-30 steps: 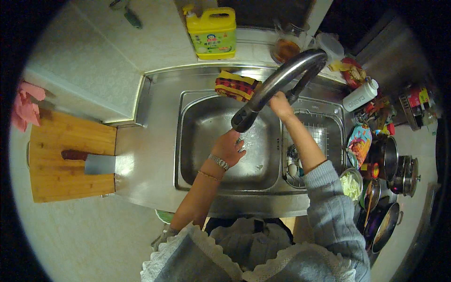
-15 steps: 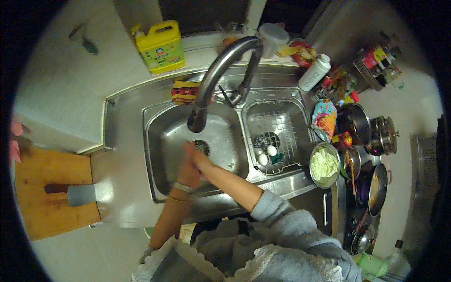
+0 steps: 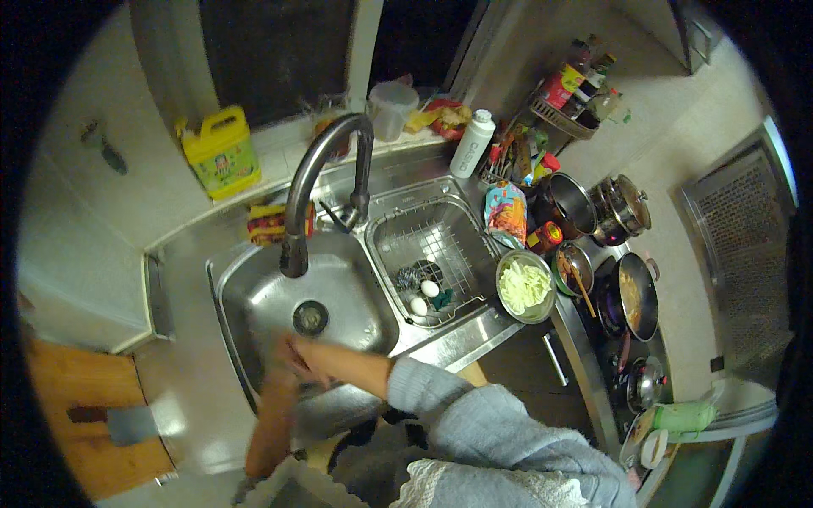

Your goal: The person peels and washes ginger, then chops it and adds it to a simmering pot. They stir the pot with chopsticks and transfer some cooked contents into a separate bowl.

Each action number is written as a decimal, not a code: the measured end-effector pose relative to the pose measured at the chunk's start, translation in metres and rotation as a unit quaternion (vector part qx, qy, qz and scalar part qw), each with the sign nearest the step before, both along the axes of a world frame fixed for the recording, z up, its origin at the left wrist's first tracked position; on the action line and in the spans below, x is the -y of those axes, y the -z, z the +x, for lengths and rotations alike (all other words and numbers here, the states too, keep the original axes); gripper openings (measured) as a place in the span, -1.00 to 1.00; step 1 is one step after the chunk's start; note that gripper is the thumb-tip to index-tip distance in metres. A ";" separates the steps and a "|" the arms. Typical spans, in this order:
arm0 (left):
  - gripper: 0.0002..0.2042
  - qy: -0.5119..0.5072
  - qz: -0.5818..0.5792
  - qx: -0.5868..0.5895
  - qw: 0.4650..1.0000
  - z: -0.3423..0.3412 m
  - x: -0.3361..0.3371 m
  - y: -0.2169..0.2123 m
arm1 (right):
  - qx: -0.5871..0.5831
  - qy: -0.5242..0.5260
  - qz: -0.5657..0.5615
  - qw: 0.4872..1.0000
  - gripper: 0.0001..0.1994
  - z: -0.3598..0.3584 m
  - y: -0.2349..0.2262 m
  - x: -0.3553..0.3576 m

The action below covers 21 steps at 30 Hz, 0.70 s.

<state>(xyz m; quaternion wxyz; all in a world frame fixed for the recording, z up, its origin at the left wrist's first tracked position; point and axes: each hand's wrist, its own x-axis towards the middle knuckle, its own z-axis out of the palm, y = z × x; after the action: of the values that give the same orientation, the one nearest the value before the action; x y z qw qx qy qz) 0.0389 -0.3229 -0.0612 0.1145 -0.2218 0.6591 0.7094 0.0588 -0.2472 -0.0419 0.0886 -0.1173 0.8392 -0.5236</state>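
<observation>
Although my left hand (image 3: 282, 356) and right hand (image 3: 312, 361) were apart a second ago, they are now together, low over the near side of the sink basin (image 3: 356, 309).

My right hand was up by the faucet (image 3: 300, 182) and my left beneath its spout; since then both have come nearer my body, out from under it, and I see no stream falling. As I judge it, the work now lies between my two hands rather than at the faucet. Blur hides my fingers, so I cannot tell whether they clasp anything besides each other. Just beyond them sits the drain (image 3: 311, 318). My view has swung right too, bringing the wire rack (image 3: 457, 262) with its white eggs (image 3: 429, 289) nearer the middle.
</observation>
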 end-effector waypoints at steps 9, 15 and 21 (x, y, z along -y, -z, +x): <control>-0.62 0.009 0.172 -0.173 0.970 0.012 0.051 -0.080 | -0.146 0.135 -0.264 0.944 -0.68 -0.018 -0.104 0.044; -0.63 -0.010 0.142 -0.211 0.967 0.011 0.051 -0.065 | -0.489 0.059 -0.051 0.869 -0.69 0.017 -0.140 0.032; -0.64 0.039 0.227 0.079 0.970 0.017 0.017 -0.027 | 0.150 0.060 0.086 0.983 -0.64 0.018 -0.032 0.014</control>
<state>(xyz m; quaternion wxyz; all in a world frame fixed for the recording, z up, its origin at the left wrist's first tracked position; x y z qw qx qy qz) 0.0560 -0.3402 -0.0338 0.2416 -0.2196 0.4774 0.8158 0.0768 -0.2613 -0.0098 0.1914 0.0213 0.8638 -0.4655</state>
